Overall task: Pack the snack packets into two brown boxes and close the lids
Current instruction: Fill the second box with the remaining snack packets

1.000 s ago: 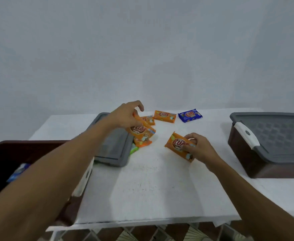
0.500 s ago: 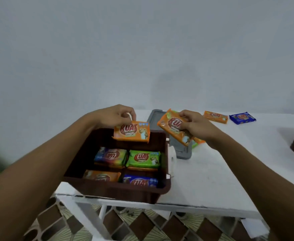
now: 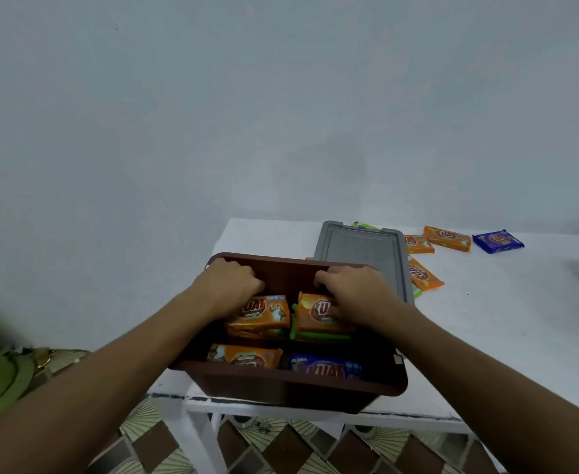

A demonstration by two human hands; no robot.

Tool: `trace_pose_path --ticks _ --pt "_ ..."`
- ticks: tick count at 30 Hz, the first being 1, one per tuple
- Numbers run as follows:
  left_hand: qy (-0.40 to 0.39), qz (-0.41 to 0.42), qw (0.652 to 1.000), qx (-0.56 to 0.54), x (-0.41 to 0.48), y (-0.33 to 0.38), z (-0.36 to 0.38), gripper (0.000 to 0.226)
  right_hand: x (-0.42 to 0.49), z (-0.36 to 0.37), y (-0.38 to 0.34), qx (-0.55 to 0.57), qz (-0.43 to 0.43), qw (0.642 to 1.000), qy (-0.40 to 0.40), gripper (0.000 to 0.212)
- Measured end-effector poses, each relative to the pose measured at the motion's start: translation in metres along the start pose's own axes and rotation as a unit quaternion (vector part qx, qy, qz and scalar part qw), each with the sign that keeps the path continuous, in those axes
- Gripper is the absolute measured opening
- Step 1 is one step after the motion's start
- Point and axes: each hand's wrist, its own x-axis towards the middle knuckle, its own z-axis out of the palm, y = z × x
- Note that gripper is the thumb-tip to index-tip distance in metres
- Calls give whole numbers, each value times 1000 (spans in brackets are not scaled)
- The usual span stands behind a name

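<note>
Nearest me, the brown box (image 3: pixel 281 383) sits at the counter (image 3: pixel 486 336) edge, a front orange packet (image 3: pixel 243 357) and a blue packet (image 3: pixel 325 369) in its near row. Behind those, my left hand (image 3: pixel 230 285) curls over the far end of the left orange packet (image 3: pixel 264 314), and my right hand (image 3: pixel 353 289) over the right orange packet (image 3: pixel 315 318), both lying on the back-row stacks. I judge them light, crinkly, slippery and crushable, so they are best pinched by the sealed ends. My fingertips are hidden, as is the layer below, bar a green edge (image 3: pixel 319 336). Beyond lie the grey lid (image 3: pixel 363 251) and loose packets (image 3: pixel 447 238). I cannot make out a second box.
</note>
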Motion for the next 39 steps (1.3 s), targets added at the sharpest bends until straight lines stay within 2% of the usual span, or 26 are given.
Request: trace_pose_path --ticks 3,5,7,9,12,14,16,18,20,22,23,27,32,35,39 --pt "28 56 994 -87 -1 0 -4 29 -6 8 -1 8 -37 997 71 34" --pt "-29 87 988 -124 1 5 -6 46 -8 8 0 61 -53 995 54 32" --pt "-70 74 990 -95 2 7 -5 62 -6 9 1 54 -65 996 1 41" --pt "-66 54 994 -62 0 6 -4 65 -4 12 0 8 -55 998 -33 51" --pt "-65 30 996 -56 -2 5 -4 65 -1 17 1 2 -38 999 -24 48" --pt "-65 26 996 -64 -1 6 -3 64 -1 16 2 28 -38 999 -15 43" --pt "-52 26 995 -75 0 5 -3 62 -2 12 4 115 -21 993 20 33" --pt "-23 15 995 -91 1 3 -2 60 -5 7 6 260 7 961 97 19" --pt "11 8 995 -104 5 4 -3 53 -9 3 14 405 68 888 206 6" --pt "58 8 992 -113 10 7 -8 43 -13 7 30 469 146 822 286 8" --pt "83 9 989 -119 13 7 -11 39 -14 12 41 469 180 811 300 9" --pt "135 12 978 -159 31 14 -31 31 -28 45 93 449 285 816 225 11" --pt "163 -12 960 -228 69 37 -62 30 -61 74 142 430 335 822 167 12" --pt "139 -27 957 -253 103 57 -76 32 -76 84 171 425 348 822 151 13" --pt "75 1 961 -266 156 90 -91 35 -94 97 221 404 361 829 135 14"
